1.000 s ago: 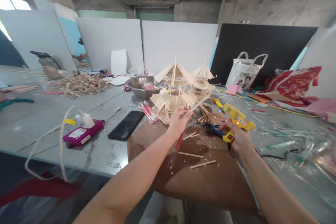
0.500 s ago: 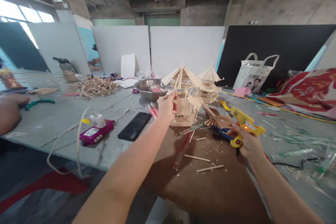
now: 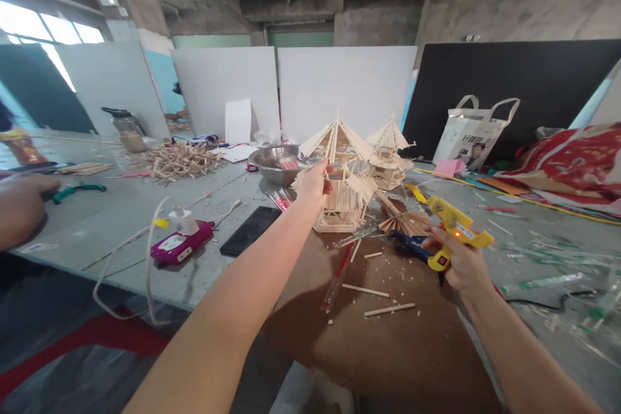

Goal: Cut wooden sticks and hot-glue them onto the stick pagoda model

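Note:
My left hand (image 3: 313, 182) reaches forward to the near stick-built model pavilion (image 3: 339, 204), its fingers closed at the left side under the pointed roof (image 3: 334, 139). What is between those fingertips is hidden. My right hand (image 3: 463, 262) grips a yellow hot glue gun (image 3: 453, 220) with an orange light on it. Blue-handled pliers (image 3: 410, 242) are held in the same hand, pointing left. A second stick pavilion (image 3: 388, 158) stands behind to the right. Beside the near model lies a folded brown paper fan shape (image 3: 405, 223).
On the brown board (image 3: 388, 349) lie loose sticks (image 3: 389, 310) and a red-and-clear plastic sleeve (image 3: 337, 278). A phone (image 3: 247, 231), purple power strip (image 3: 182, 242), metal bowl (image 3: 272, 168) and stick pile (image 3: 182, 162) are leftward. Another person's hand (image 3: 22, 207) is at far left, by teal-handled pliers (image 3: 80, 191).
My left fingers have shifted slightly, and a thin stick seen above them before no longer stands out. The right hand keeps its hold. The whole view has moved a little.

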`<action>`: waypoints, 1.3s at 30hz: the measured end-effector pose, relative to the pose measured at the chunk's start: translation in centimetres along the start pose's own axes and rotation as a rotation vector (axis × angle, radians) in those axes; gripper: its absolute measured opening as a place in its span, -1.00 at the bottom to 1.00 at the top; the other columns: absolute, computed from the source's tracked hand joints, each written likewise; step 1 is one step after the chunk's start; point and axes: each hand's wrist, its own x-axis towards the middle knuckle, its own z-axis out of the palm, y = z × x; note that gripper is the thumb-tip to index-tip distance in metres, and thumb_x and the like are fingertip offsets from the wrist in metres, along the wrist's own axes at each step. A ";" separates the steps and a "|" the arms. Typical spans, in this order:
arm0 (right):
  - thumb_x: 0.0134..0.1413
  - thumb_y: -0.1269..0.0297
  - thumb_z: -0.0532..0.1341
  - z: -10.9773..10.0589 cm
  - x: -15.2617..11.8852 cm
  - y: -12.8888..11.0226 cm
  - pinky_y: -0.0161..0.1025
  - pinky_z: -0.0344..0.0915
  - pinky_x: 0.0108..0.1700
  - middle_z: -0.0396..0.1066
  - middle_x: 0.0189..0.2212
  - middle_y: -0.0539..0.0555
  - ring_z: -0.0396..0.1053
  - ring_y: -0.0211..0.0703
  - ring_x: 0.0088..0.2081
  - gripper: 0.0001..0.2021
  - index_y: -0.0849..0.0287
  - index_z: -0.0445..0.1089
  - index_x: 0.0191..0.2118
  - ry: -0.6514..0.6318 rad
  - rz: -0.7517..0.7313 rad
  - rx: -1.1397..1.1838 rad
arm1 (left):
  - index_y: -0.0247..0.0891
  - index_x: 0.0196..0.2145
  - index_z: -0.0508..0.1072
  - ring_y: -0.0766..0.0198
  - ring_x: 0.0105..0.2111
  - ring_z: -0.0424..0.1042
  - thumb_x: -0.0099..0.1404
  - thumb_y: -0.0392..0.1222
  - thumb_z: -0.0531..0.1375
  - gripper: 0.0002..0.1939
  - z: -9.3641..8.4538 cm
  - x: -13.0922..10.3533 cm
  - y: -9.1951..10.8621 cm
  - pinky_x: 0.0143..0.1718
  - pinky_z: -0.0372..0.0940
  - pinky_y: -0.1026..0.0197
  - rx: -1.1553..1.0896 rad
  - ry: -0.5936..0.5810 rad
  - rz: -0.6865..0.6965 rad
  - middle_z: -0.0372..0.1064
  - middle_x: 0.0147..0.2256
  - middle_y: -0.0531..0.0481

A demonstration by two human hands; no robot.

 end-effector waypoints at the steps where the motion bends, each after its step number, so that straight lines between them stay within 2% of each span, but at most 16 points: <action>1: -0.52 0.32 0.36 0.0 0.0 0.0 -0.42 0.27 -0.64 0.40 -0.60 -0.06 0.30 -0.35 -0.70 -0.70 0.22 0.28 -0.52 -0.003 0.002 0.000 | -0.32 -0.59 0.29 0.53 -0.85 0.07 -0.03 -0.14 0.17 -0.82 0.0 0.1 0.0 -0.81 -0.06 0.38 -0.006 -0.004 -0.016 0.34 -0.58 0.02; 11: -0.51 0.32 0.35 0.0 0.1 0.1 -0.42 0.27 -0.65 0.40 -0.59 -0.06 0.30 -0.35 -0.70 -0.70 0.22 0.29 -0.51 -0.003 -0.005 -0.003 | -0.33 -0.53 0.36 0.54 -0.83 0.07 0.00 -0.13 0.16 -0.82 0.1 0.8 -0.1 -0.78 -0.08 0.38 -0.071 -0.082 -0.154 0.32 -0.59 0.01; 20: -0.48 0.34 0.34 0.0 0.0 0.0 -0.43 0.26 -0.66 0.40 -0.59 -0.06 0.29 -0.35 -0.71 -0.73 0.22 0.29 -0.51 -0.007 -0.005 -0.011 | -0.33 -0.50 0.38 0.54 -0.82 0.07 0.07 -0.14 0.09 -0.81 0.3 0.2 0.5 -0.77 -0.10 0.39 -0.068 -0.118 -0.204 0.32 -0.62 0.01; 29: -0.46 0.34 0.34 0.0 0.0 0.1 -0.42 0.25 -0.66 0.40 -0.59 -0.07 0.29 -0.36 -0.71 -0.75 0.21 0.29 -0.51 -0.014 -0.021 -0.019 | -0.33 -0.44 0.39 0.54 -0.83 0.07 0.08 -0.13 0.09 -0.80 0.4 0.3 0.4 -0.76 -0.08 0.37 -0.065 -0.119 -0.198 0.32 -0.60 0.01; 39: -0.47 0.33 0.34 0.0 -0.1 0.0 -0.42 0.25 -0.67 0.40 -0.59 -0.07 0.29 -0.35 -0.71 -0.73 0.21 0.29 -0.51 -0.009 -0.022 -0.013 | -0.32 -0.50 0.36 0.52 -0.85 0.07 0.08 -0.15 0.06 -0.81 0.6 -0.2 0.2 -0.78 -0.06 0.39 -0.066 -0.088 -0.165 0.29 -0.65 0.05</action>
